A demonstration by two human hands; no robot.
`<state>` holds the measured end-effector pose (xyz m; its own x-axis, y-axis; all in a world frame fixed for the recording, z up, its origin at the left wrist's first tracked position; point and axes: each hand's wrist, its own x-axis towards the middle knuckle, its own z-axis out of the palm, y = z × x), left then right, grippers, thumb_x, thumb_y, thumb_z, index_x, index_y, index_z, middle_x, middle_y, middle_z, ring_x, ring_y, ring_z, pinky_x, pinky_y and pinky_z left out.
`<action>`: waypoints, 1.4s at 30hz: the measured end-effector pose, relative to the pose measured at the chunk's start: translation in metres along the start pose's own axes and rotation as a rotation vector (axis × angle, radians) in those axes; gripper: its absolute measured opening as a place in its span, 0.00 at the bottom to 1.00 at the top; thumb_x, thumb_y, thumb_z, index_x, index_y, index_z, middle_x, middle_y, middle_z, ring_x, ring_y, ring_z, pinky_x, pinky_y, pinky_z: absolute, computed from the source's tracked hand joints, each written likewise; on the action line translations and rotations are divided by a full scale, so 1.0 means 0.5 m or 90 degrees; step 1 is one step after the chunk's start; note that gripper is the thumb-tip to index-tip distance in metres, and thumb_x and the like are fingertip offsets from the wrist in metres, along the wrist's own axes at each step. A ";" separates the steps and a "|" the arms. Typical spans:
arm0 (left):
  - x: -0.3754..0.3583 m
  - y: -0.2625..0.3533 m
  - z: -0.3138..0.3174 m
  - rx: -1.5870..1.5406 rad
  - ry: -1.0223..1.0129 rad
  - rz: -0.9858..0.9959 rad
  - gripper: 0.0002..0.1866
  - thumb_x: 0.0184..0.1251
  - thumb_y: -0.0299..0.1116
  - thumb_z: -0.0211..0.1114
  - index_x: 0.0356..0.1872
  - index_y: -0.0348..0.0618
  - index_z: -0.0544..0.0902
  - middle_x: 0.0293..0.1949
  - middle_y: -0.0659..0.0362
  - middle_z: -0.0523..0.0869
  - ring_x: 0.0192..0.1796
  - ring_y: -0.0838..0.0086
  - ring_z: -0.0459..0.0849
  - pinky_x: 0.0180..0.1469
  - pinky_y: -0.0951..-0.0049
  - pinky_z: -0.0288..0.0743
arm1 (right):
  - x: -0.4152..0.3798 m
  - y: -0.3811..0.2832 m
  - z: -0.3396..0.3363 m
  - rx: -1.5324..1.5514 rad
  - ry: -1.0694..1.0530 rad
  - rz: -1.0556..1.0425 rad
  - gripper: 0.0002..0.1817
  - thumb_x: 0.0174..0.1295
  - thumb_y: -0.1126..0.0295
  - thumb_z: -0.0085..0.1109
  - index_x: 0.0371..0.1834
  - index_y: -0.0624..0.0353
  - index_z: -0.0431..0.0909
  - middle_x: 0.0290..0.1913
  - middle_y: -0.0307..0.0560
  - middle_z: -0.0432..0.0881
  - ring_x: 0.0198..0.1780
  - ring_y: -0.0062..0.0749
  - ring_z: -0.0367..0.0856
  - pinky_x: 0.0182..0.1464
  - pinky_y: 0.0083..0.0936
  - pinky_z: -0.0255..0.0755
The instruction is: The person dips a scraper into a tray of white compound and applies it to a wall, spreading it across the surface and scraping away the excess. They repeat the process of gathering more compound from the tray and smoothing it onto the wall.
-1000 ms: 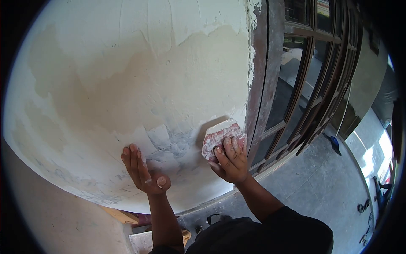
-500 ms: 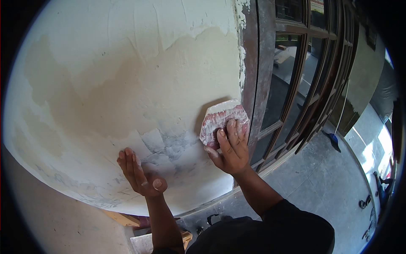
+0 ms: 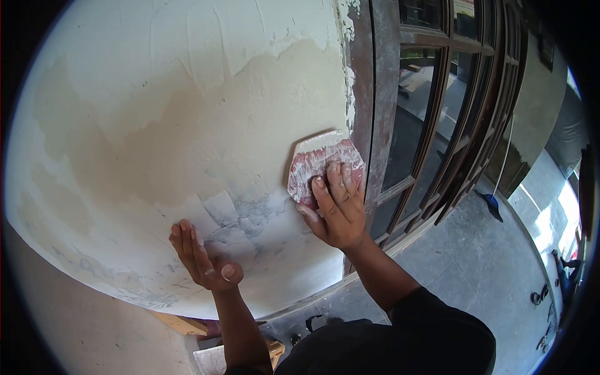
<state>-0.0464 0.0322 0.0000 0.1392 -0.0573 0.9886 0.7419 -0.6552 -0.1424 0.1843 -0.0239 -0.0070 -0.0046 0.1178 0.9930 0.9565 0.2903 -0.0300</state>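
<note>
My right hand (image 3: 337, 209) grips a flat red putty scraper (image 3: 312, 165) caked with white putty, fingers spread over its face and thumb at the lower left edge. The scraper lies against the plastered wall (image 3: 187, 119), close to its right edge beside the wooden frame. Lower down and to the left, my left hand (image 3: 203, 259) is open, its fingertips at the wall and its thumb held out. Between the hands is a rough grey-and-white patch (image 3: 234, 215). Damp beige areas spread across the wall above. What lies under the scraper is hidden.
A dark wooden frame with glass panes (image 3: 419, 119) borders the wall on the right. A blue-headed broom (image 3: 492, 205) leans farther off on the grey tiled floor (image 3: 456, 256). Wooden pieces (image 3: 181, 323) and a white-smeared board (image 3: 210, 360) sit low beneath the wall.
My right hand has slid the putty scraper a little upward along the wall. My left hand stays nearly where it was. The view has shifted slightly.
</note>
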 end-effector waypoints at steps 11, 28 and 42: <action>0.002 0.005 0.000 -0.001 -0.004 -0.017 0.37 0.74 0.53 0.27 0.57 0.25 0.70 0.57 0.41 0.76 0.64 0.47 0.71 0.67 0.49 0.60 | -0.080 -0.001 -0.020 0.004 -0.056 0.023 0.27 0.54 0.62 0.66 0.56 0.63 0.75 0.61 0.63 0.72 0.65 0.55 0.69 0.66 0.55 0.54; -0.002 0.000 -0.004 -0.022 -0.013 -0.022 0.35 0.75 0.52 0.30 0.57 0.25 0.70 0.57 0.40 0.76 0.65 0.46 0.70 0.67 0.47 0.59 | 0.000 -0.041 0.027 0.014 0.009 -0.131 0.25 0.54 0.61 0.66 0.53 0.64 0.77 0.59 0.64 0.74 0.65 0.56 0.67 0.67 0.59 0.49; -0.005 -0.004 -0.005 -0.021 -0.012 -0.020 0.34 0.74 0.51 0.30 0.55 0.25 0.71 0.55 0.38 0.77 0.62 0.44 0.72 0.66 0.45 0.60 | -0.036 -0.061 0.050 0.022 -0.007 -0.120 0.23 0.55 0.60 0.65 0.52 0.61 0.79 0.58 0.62 0.75 0.65 0.53 0.68 0.68 0.55 0.48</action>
<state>-0.0497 0.0319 -0.0020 0.1284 -0.0230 0.9915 0.7236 -0.6815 -0.1095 0.1481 -0.0111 -0.0267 -0.1868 0.0685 0.9800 0.9275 0.3411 0.1530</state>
